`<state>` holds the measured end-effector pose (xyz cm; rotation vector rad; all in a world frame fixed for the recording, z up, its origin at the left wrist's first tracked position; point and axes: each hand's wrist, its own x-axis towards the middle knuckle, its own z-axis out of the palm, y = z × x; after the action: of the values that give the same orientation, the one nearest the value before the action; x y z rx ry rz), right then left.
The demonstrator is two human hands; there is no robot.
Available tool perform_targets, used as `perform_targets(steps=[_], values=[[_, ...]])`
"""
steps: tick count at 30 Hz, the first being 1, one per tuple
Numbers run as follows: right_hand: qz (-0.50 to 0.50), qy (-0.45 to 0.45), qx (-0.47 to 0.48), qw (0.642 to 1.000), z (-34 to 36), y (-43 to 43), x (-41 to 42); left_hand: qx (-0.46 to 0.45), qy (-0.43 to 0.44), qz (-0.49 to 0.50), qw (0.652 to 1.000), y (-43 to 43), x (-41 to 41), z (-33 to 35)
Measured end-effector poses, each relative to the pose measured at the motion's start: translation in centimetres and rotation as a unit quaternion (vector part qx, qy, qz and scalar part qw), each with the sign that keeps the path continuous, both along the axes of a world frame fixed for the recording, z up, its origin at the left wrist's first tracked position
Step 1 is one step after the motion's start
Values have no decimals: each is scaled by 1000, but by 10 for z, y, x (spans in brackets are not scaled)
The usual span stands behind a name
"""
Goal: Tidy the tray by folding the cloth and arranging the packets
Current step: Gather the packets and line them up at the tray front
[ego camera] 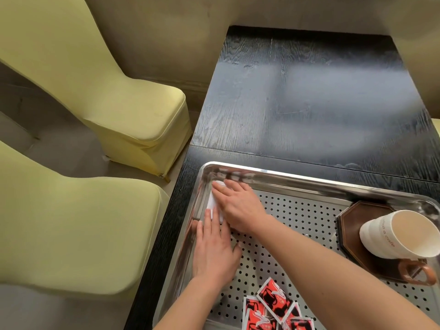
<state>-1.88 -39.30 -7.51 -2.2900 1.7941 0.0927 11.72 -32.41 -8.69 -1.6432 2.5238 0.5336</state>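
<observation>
A small white folded cloth (212,204) lies in the far left corner of the steel perforated tray (297,181). My right hand (240,206) lies flat on top of it with straight fingers, covering most of it. My left hand (215,248) is just nearer, fingers straight, its fingertips touching the cloth's near edge. Several red, black and white packets (273,306) lie loosely overlapped at the tray's near edge, between my forearms.
A white mug (402,232) with a brown handle lies tipped on a dark octagonal coaster (352,215) at the tray's right. The tray sits on a black wooden table (309,98). Two yellow-covered chairs (114,96) stand to the left.
</observation>
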Motion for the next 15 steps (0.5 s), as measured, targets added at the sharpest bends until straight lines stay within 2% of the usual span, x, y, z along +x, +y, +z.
perform_targets(steps=[10,13,15], values=[[-31,-17,34,999,-8,27,-10,-8,-23,-23,999,1,1,-10],[-64,-79,24,995,-9,31,-7,-5,-30,-24,999,1,1,-8],[-150,-143,-38,977,-7,40,-5,-4,-33,-23,999,1,0,-7]])
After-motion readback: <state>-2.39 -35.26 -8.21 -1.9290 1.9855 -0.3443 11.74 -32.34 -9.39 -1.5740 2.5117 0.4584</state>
